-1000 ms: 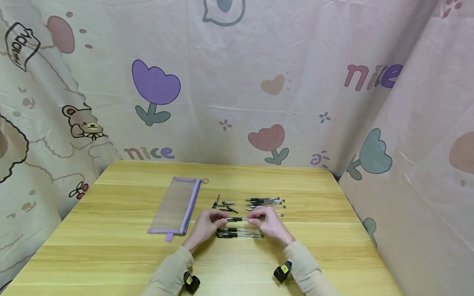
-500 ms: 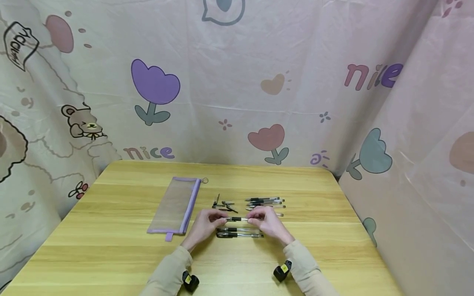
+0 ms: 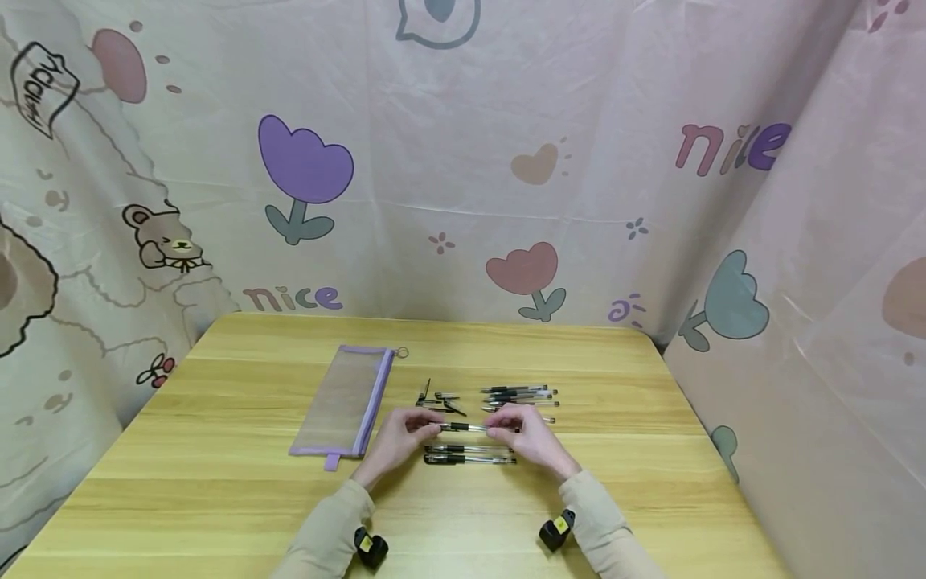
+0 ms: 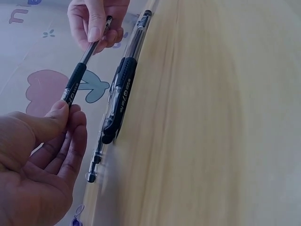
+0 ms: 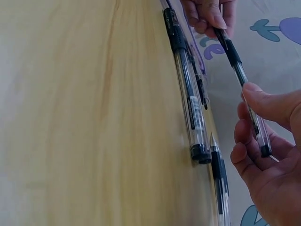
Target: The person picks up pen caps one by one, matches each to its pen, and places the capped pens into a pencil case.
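A slim gel pen [image 3: 457, 427] with a clear barrel and a black rubber grip is held level between both hands, just above the table. My left hand [image 3: 402, 438] pinches its left end between thumb and fingertips, hiding that end. My right hand [image 3: 522, 430] holds the clear barrel near the other end. The right wrist view shows the pen's black end plug [image 5: 265, 150] sticking out past my right thumb. Right below the held pen, two capped pens [image 3: 469, 460] lie side by side on the table.
Behind the hands lie several loose black pen caps [image 3: 436, 400]. Several uncapped pens [image 3: 517, 394] form a group to their right. A mesh pouch [image 3: 340, 402] with purple edging and a zip lies flat on the left of the wooden table [image 3: 217, 482]. Printed curtains [image 3: 434, 161] surround the table.
Both hands keep hold of the same pen throughout. Only slight shifts of the hands and of the view show; the things on the table stay where they were.
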Available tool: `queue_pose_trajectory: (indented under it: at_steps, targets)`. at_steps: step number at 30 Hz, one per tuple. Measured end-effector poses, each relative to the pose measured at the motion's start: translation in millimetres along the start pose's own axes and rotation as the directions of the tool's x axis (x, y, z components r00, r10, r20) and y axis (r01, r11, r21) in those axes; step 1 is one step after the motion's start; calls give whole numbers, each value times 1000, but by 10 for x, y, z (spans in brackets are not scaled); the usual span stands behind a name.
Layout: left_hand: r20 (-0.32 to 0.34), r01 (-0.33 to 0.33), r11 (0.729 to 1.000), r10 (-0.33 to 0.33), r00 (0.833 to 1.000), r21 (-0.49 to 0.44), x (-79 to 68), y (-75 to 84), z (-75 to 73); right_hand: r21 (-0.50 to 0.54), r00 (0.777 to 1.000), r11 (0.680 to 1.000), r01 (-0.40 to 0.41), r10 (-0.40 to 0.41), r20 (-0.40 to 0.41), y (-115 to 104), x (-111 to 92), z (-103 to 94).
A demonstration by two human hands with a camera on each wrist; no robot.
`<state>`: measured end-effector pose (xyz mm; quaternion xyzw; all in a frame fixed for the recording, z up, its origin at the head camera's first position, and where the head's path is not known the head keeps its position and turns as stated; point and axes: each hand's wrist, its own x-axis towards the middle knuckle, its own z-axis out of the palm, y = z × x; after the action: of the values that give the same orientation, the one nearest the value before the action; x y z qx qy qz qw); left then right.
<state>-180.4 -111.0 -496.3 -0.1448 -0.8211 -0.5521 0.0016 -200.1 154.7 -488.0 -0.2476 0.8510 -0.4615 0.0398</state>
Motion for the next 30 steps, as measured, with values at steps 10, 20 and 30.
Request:
queue_pose_trajectory:
  at_steps: [10, 20, 30]
  targets:
    - [-2, -42, 999, 42, 999, -4, -8, -58, -48, 27, 999, 999, -46, 46, -4, 91, -64, -75]
    - [-14, -9, 1000, 10, 1000, 30, -17, -70, -45, 15, 997, 998, -65, 65, 30, 143, -107, -136]
    - [-36, 58, 990, -54, 998, 128, -16, -62, -5, -103, 998, 993, -53, 55, 22, 187, -115, -132]
